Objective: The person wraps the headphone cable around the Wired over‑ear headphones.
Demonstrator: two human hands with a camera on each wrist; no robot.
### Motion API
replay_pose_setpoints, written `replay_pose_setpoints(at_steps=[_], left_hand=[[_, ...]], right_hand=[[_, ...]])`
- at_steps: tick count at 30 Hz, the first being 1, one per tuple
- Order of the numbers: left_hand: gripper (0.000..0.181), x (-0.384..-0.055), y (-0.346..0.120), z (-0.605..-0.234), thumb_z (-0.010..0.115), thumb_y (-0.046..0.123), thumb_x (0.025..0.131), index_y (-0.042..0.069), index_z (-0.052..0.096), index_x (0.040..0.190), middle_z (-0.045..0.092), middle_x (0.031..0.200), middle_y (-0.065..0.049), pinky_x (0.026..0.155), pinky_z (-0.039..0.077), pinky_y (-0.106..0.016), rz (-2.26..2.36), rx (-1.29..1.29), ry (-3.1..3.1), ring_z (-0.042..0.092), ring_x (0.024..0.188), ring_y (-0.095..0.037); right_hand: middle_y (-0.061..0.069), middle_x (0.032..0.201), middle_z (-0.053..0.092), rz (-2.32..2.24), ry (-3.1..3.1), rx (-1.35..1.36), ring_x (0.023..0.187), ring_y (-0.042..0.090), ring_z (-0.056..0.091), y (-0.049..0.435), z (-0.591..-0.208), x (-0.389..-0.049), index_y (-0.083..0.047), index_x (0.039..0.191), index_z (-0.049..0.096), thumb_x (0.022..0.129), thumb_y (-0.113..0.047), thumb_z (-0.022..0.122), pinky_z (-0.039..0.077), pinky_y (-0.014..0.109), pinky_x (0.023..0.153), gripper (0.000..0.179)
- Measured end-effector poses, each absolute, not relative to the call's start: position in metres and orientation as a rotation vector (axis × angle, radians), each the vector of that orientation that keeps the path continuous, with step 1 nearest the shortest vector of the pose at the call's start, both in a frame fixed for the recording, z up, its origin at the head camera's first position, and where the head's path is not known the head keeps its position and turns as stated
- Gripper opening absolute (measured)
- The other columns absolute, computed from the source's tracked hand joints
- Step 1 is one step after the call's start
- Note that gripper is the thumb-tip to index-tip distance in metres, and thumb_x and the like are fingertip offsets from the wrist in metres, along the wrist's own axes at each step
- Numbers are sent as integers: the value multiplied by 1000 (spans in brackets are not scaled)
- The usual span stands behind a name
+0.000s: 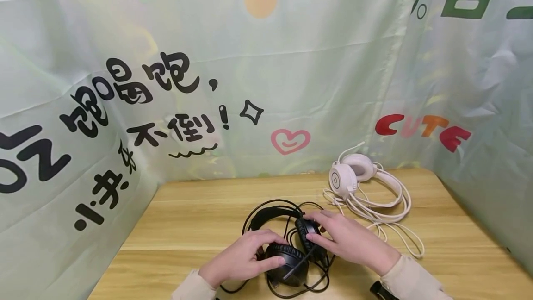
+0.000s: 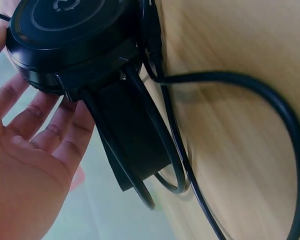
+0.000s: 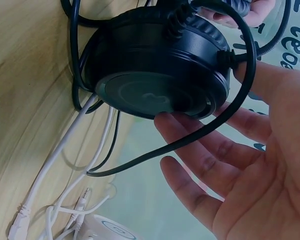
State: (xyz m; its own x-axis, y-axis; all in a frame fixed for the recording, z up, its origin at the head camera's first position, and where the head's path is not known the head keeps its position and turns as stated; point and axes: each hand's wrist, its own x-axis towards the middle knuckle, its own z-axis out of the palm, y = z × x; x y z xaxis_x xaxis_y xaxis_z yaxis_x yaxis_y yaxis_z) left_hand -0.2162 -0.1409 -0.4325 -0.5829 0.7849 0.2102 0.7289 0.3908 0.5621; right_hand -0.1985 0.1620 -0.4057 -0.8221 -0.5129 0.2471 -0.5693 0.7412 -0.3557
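Observation:
A black headset (image 1: 293, 276) with a thin microphone boom (image 1: 294, 268) lies on the wooden table, its padded headband (image 1: 260, 217) toward the back. My left hand (image 1: 243, 257) grips the nearer ear cup (image 2: 70, 45), thumb on its outer side and fingers around the cushion edge. With thumb and fingers my right hand (image 1: 350, 240) holds the other ear cup (image 3: 155, 90); in the right wrist view its fingertips meet the round outer face. Black cable (image 2: 270, 95) loops around and under both cups.
White headphones (image 1: 343, 181) with a coiled white cable (image 1: 410, 237) lie at the back right, beside my right hand. In the right wrist view a white plug (image 3: 20, 222) shows. Printed cloth walls (image 1: 333, 82) enclose the wooden table (image 1: 187, 216) at the back and sides.

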Motion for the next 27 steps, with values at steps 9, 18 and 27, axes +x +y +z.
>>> replay_pose_setpoints(at_steps=[9,18,27], left_hand=[[29,-212,-137,-434,61,41,110,24,70,130,75,124,9,101,57,-26,965,1429,2562,68,115,-1],[28,-205,-135,-435,62,40,110,22,70,130,75,120,8,93,58,-24,972,1434,2579,66,108,1],[29,-197,-131,-436,61,45,109,25,71,128,73,116,11,92,57,-23,973,1379,2596,64,103,3]], right_hand=[[8,140,71,655,-2829,870,127,30,70,161,-405,-201,-15,142,65,110,-45,60,59,53,104,45],[6,143,70,723,-2854,909,130,30,68,162,-405,-206,-12,144,64,110,-44,59,56,54,108,47],[5,133,76,800,-2823,1015,117,21,75,166,-402,-214,-10,143,66,108,-38,65,61,48,101,44]])
